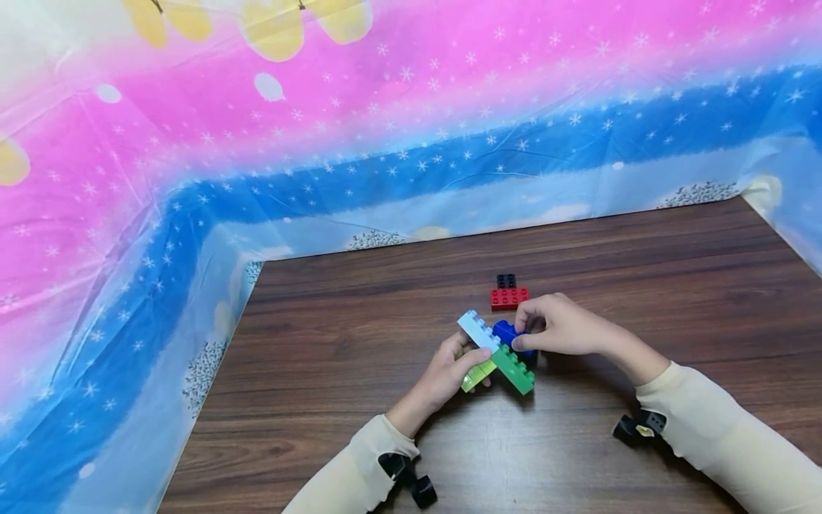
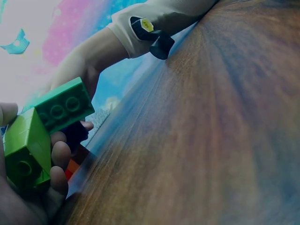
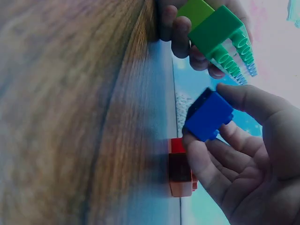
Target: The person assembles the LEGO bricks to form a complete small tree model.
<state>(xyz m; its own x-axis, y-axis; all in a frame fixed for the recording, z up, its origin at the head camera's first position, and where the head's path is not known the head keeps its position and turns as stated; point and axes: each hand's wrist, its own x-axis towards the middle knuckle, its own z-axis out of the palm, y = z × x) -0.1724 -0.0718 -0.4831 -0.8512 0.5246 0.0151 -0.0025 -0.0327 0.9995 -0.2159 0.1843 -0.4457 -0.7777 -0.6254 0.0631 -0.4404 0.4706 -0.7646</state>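
Note:
My left hand [image 1: 444, 371] grips a joined piece of toy building bricks above the table. A light blue brick [image 1: 477, 331] and a green brick [image 1: 515, 371] lie end to end in it, studs facing right. Beneath them, a lime green brick [image 2: 29, 145] sits in the palm with fingers curled around it. My right hand [image 1: 568, 326] pinches a dark blue brick [image 3: 206, 117] between thumb and fingertips. In the right wrist view a gap shows between this brick and the green one.
Just beyond the hands, a red brick [image 1: 509, 299] lies on the wooden table [image 1: 347, 321] with a black brick [image 1: 506, 280] right behind it. A patterned cloth [image 1: 398, 164] hangs along the table's back and left edges.

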